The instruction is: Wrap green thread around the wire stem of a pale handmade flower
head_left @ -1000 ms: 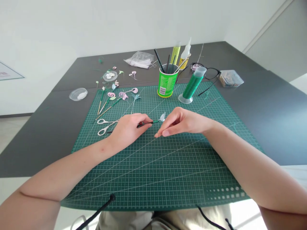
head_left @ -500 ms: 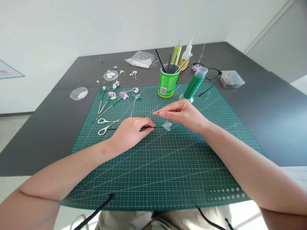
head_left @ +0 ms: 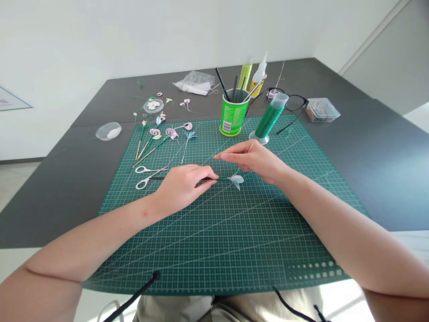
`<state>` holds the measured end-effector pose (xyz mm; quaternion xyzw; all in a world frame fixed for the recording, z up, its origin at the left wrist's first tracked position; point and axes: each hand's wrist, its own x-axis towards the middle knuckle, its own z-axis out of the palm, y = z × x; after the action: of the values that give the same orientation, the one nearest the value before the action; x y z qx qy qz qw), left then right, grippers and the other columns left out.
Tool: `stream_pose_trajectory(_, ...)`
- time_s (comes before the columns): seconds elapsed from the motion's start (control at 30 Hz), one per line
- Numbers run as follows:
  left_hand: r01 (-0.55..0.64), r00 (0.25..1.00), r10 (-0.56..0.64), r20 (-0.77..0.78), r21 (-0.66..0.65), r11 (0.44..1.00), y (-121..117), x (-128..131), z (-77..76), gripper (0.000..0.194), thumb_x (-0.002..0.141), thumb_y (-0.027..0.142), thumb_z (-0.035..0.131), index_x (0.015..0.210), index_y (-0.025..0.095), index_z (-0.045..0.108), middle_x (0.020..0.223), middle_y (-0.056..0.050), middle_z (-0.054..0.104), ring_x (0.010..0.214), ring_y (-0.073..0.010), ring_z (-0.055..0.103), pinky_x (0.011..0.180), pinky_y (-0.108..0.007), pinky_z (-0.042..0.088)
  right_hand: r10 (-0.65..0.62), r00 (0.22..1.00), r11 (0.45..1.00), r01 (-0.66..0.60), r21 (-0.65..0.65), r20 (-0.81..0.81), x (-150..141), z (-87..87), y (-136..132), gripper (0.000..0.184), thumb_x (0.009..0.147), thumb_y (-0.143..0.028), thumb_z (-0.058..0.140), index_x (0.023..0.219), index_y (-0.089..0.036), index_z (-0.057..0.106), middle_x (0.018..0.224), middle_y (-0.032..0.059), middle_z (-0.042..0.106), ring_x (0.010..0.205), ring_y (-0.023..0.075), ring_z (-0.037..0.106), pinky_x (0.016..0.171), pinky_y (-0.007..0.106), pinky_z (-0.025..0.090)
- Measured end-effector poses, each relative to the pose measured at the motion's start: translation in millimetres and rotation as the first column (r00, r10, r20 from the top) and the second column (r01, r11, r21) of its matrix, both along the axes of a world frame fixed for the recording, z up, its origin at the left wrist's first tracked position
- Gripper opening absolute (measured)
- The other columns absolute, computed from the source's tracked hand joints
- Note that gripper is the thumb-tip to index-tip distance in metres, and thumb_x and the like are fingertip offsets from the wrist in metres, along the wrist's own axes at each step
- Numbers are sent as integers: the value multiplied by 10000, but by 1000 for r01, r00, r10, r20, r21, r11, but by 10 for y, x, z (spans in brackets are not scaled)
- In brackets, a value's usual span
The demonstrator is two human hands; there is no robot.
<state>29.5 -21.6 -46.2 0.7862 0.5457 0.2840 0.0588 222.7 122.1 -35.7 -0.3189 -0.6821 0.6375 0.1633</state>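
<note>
My left hand (head_left: 182,184) rests on the green cutting mat (head_left: 228,232) and pinches a thin dark stem whose far end carries a small pale-blue paper flower (head_left: 236,180). Just above and behind the flower hovers my right hand (head_left: 251,155), its fingers pressed together in a pinch that points left. A very fine thread or wire seems to run from that pinch, but I cannot make it out clearly. White-handled scissors (head_left: 147,175) lie on the mat just left of my left hand.
Several finished pink and blue paper flowers (head_left: 164,134) lie at the mat's far left. A green cup of tools (head_left: 233,117), a spool of green wire (head_left: 268,120), black glasses (head_left: 291,103), glue bottle (head_left: 259,76), plastic box (head_left: 322,110) and small dishes (head_left: 109,131) stand behind.
My right hand rose from below the flower to above and behind it. The flower tipped from pointing up to lying low near the mat and shifted slightly right.
</note>
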Motion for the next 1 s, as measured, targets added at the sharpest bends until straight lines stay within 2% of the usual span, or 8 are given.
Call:
stream_pose_trajectory(0.13, 10, 999, -6, -45, 79, 997, -25, -10, -20, 96, 1057, 227, 663, 1047, 230, 758, 952, 27, 854, 790, -153, 794, 711, -262, 550, 25, 1000, 999, -25, -47, 6, 25, -20, 32, 359, 816, -470, 842, 1020, -177, 885, 529, -60, 450, 525, 67, 244, 505, 282, 147)
stream_pose_trajectory(0.3, 21, 996, -6, -88, 180, 983, -27, -17, -33, 53, 1030, 190, 697, 1027, 201, 749, 895, 15, 836, 748, -153, 769, 706, -264, 560, 41, 999, 998, -40, -38, 28, 42, -15, 39, 327, 820, -468, 837, 999, -198, 888, 588, -36, 508, 535, 70, 278, 497, 281, 161)
stream_pose_trajectory(0.43, 37, 995, -16, -97, 217, 975, -12, -16, -27, 38, 1022, 172, 702, 1012, 181, 738, 898, 0, 832, 763, -161, 773, 712, -269, 571, 54, 998, 998, -53, -43, 31, 30, -12, 34, 325, 837, -459, 826, 1012, -192, 888, 561, -46, 480, 536, 71, 266, 500, 281, 156)
stream_pose_trajectory(0.57, 53, 995, -30, -95, 260, 964, -5, -18, -19, 36, 1019, 170, 707, 993, 172, 733, 892, -4, 832, 767, -163, 782, 699, -265, 569, 74, 997, 996, -72, -59, 31, 28, -26, 42, 322, 847, -461, 822, 1009, -190, 888, 589, -32, 512, 542, 68, 285, 506, 273, 167)
stream_pose_trajectory(0.77, -18, 998, 36, -57, 300, 954, -38, 0, 8, 74, 1020, 215, 728, 1060, 180, 780, 832, 20, 826, 642, -128, 740, 621, -251, 528, 71, 996, 995, -66, -79, 56, 28, -2, 50, 280, 849, -390, 800, 973, -151, 877, 563, -37, 450, 528, 63, 258, 500, 272, 136)
stream_pose_trajectory(0.87, -68, 998, 63, 29, 246, 967, -39, 25, 45, 107, 1015, 216, 735, 1086, 181, 807, 889, 7, 850, 674, -127, 761, 637, -239, 544, 65, 998, 994, -63, -89, 26, 18, 2, 50, 256, 824, -342, 791, 962, -141, 870, 538, -49, 429, 517, 64, 260, 492, 272, 122)
stream_pose_trajectory(1.0, -127, 957, 117, 266, 21, 992, -18, 52, 100, 102, 991, 213, 758, 1074, 204, 817, 920, 17, 856, 709, -115, 768, 659, -206, 568, 89, 996, 992, -88, -90, 3, 24, -38, 62, 252, 772, -358, 831, 900, -141, 843, 521, -72, 373, 515, 61, 225, 484, 262, 115)
